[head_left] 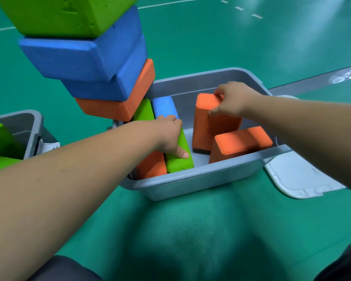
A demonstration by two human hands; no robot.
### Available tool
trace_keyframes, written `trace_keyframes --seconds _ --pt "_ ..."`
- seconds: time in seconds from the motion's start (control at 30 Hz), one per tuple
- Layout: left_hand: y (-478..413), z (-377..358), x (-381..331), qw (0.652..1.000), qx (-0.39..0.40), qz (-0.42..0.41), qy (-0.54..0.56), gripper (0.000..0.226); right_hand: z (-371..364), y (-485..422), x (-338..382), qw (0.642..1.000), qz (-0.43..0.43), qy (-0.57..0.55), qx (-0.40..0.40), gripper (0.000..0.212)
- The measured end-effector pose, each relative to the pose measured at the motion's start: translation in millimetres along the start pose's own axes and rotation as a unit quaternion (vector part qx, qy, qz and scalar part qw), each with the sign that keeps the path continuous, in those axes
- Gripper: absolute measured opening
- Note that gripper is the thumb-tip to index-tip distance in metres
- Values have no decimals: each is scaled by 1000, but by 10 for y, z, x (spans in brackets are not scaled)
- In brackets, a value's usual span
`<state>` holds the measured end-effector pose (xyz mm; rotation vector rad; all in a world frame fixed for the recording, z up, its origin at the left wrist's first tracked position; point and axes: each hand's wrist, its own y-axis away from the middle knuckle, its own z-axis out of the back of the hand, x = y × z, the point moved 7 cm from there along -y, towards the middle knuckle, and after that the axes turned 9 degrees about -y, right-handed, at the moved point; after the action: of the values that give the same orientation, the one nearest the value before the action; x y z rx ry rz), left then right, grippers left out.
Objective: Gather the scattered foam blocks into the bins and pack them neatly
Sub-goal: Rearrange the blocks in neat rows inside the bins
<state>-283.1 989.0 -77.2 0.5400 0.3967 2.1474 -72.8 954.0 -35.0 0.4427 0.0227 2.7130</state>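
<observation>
- Stack of foam blocks (85, 57): green, blue, blue and orange from the top. It rises at the far left above the bin's corner, and what supports it is hidden.
- Grey bin (201, 179): stands on the green floor (211, 37) at centre and holds the blocks being packed.
- Second bin (33, 122): at the left edge, with green blocks inside.
- White lid (300, 179): lies flat on the floor, just right of the grey bin.
- Upright orange block (209, 128): stands on end in the bin's right half. The right hand (233, 98) pinches its top end.
- Green block (179, 163): stands on its long edge in the bin's left half. The left hand (170, 136) grasps it from above.
- Handling (judgement): the foam is light, soft and non-slip. The dents on the top green block suggest it marks easily. Grip across the narrow faces with light pressure.
- Writing: none can be read. An embossed mark on the lid is too small to make out.
</observation>
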Motion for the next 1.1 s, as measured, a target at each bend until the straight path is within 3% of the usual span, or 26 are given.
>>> trace_keyframes --seconds 0.17,0.37,0.6,0.8,1.0,1.1 --pt "35 -56 40 1000 15 7 -17 118 46 -16 222 987 -110 -68 -98 78" --pt "52 -116 64 1000 4 -2 1 120 -565 -18 603 994 -72 35 69 68" --pt "136 -125 98 1000 -7 -22 -1 118 -450 -141 724 997 -67 -31 -12 45" --pt "140 -146 130 999 6 -32 -2 118 -692 -166 752 996 -54 -1 75 71" --pt "46 -120 127 999 5 -34 -21 123 -621 -120 556 984 -78 -118 111 84" --pt "-8 -44 116 999 6 -28 -34 118 -483 -41 367 987 -81 -63 126 93"
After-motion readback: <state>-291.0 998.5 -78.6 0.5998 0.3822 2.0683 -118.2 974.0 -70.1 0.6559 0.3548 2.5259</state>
